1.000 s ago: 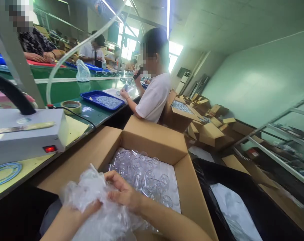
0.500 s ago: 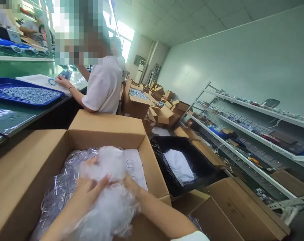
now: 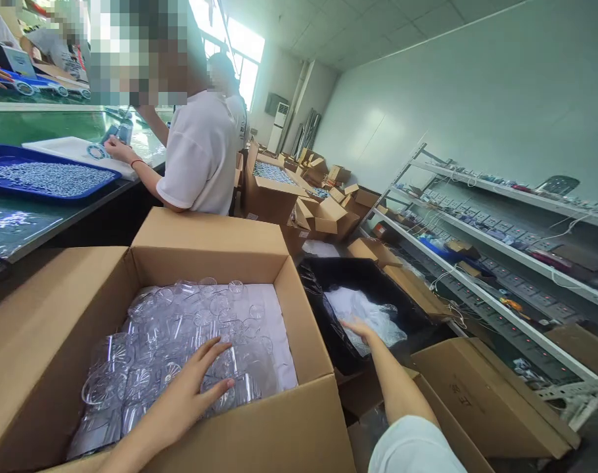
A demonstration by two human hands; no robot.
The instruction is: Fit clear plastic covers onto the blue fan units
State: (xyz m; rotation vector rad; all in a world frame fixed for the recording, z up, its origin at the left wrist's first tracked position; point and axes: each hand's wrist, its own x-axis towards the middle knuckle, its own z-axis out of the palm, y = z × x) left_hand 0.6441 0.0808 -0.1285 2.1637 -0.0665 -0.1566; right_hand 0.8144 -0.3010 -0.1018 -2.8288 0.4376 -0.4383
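A big open cardboard box (image 3: 207, 240) in front of me holds several clear plastic cups (image 3: 181, 328) on white paper. My left hand (image 3: 193, 384) lies flat on the cups, fingers spread, holding nothing. My right hand (image 3: 358, 326) reaches out over the black bin (image 3: 328, 322) to the right of the box, fingers stretched and empty. A crumpled clear plastic bag (image 3: 365, 312) lies inside the bin just beyond that hand.
A person in a white T-shirt (image 3: 200, 154) sits ahead at the green bench, beside a blue tray of small parts (image 3: 47, 177). More cardboard boxes (image 3: 323, 217) fill the floor behind. A closed carton (image 3: 481, 394) stands at my right, metal shelving (image 3: 501, 256) beyond.
Both hands were bunching the clear plastic bag over the box. Now the bag lies in the black bin, my right hand is over the bin and my left rests on the cups.
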